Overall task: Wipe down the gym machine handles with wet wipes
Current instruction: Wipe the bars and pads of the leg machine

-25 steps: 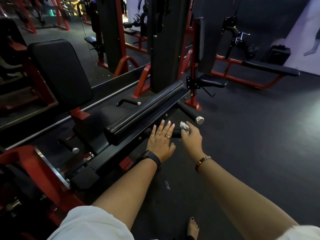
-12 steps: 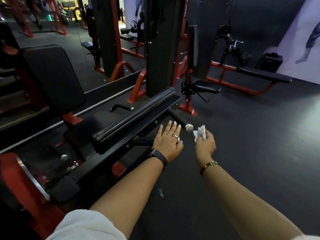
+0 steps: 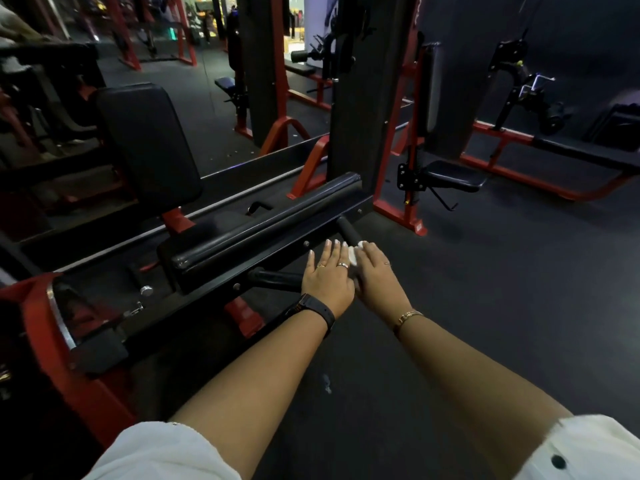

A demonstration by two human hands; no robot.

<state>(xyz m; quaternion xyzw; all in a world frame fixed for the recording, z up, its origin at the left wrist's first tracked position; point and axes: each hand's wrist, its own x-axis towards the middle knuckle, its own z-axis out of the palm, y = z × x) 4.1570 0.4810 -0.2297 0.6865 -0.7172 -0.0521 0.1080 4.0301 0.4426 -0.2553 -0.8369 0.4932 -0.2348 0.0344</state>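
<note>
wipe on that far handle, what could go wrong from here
1. The wet wipe is a small wad pinched under the right hand at the tip of the far handle, so it may slip off the end onto the floor.
2. It sits at the end only, so the handle's upper length could go unwiped.
3. The left hand lies flat over the near handle, possibly re-soiling it.

Dark rubber floor (image 3: 502, 289) all round. A black backrest pad (image 3: 149, 147) stands tilted at the left — red frames (image 3: 391, 140) behind it. Off to the right, a low black bench (image 3: 588, 152) on red rails — well apart.
</note>
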